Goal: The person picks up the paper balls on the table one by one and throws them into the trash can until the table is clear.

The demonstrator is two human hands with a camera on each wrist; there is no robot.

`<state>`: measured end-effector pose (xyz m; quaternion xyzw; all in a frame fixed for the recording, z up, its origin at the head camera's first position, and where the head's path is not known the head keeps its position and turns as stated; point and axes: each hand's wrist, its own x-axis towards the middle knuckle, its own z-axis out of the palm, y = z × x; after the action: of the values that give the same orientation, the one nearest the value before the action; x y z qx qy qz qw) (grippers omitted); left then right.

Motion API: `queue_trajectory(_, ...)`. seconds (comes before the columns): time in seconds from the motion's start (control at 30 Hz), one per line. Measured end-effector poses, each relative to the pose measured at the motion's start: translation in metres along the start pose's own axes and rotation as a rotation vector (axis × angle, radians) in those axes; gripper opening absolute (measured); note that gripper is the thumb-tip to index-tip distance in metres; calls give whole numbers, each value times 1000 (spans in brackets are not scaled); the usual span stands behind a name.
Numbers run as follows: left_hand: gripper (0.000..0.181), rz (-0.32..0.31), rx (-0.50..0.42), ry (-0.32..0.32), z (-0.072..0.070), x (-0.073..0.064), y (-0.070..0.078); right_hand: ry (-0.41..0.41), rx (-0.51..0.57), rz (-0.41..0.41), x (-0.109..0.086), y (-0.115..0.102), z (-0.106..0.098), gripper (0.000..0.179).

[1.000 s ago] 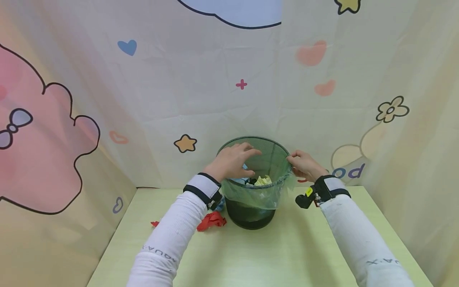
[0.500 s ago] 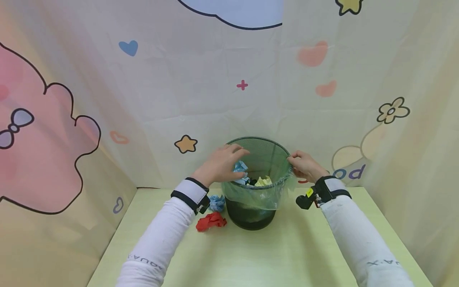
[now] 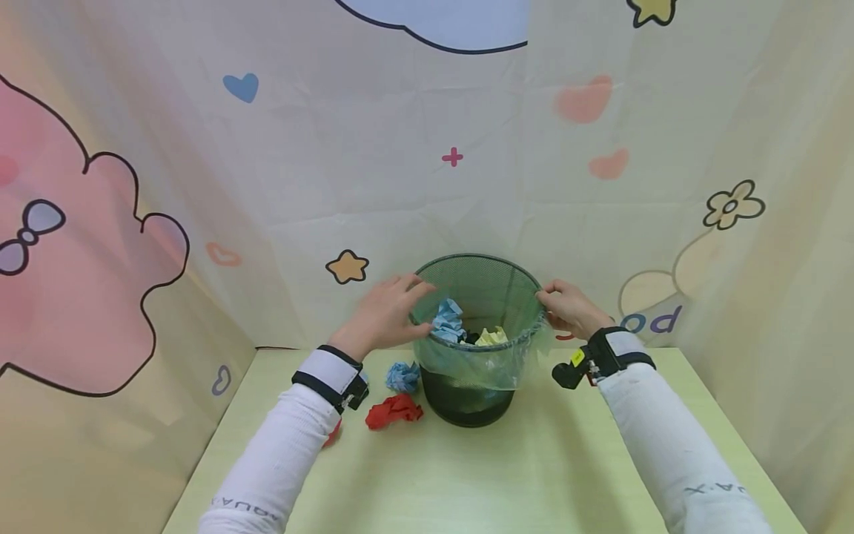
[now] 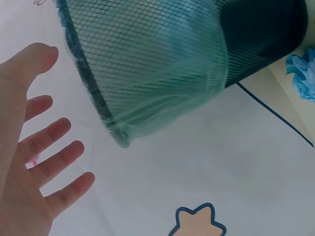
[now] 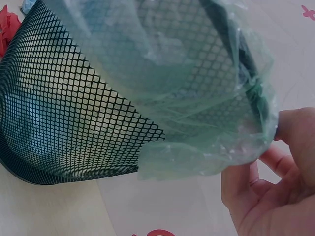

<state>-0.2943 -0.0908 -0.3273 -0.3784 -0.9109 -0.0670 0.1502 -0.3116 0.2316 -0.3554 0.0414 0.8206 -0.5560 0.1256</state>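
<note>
A dark mesh wastebasket (image 3: 467, 406) stands on the table, lined with a thin green plastic bag (image 3: 470, 368) folded over its rim. My right hand (image 3: 570, 308) pinches the right side of the rim and the bag between thumb and fingers; the right wrist view shows this fingertip grip on the bag (image 5: 211, 147). At the left side of the rim is my left hand (image 3: 383, 315), fingers spread and holding nothing. In the left wrist view a gap separates that hand (image 4: 29, 132) from the rim. Crumpled blue paper (image 3: 448, 322) and yellow paper (image 3: 493, 337) lie inside the basket.
Left of the basket, a crumpled blue paper ball (image 3: 402, 377) and a red one (image 3: 394, 411) lie on the table (image 3: 467, 482). Another red piece (image 3: 332, 434) is partly hidden by my left forearm. A printed curtain (image 3: 400, 200) hangs close behind the basket.
My left hand has moved left from over the basket's opening to its left rim, exposing the blue paper inside. The right hand keeps its hold on the rim.
</note>
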Motion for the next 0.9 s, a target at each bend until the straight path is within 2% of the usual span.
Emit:
queue_trajectory(0.3, 48, -2, 28, 64, 15, -24, -13, -4, 9, -2, 0, 1, 0, 16)
queue_trajectory(0.5, 45, -47, -6, 84, 26, -39, -16, 2, 12, 1, 0, 0, 1, 17)
queue_trajectory(0.9, 52, -119, -32, 70, 48, -51, -21, 3, 8, -6, 0, 1, 0, 18)
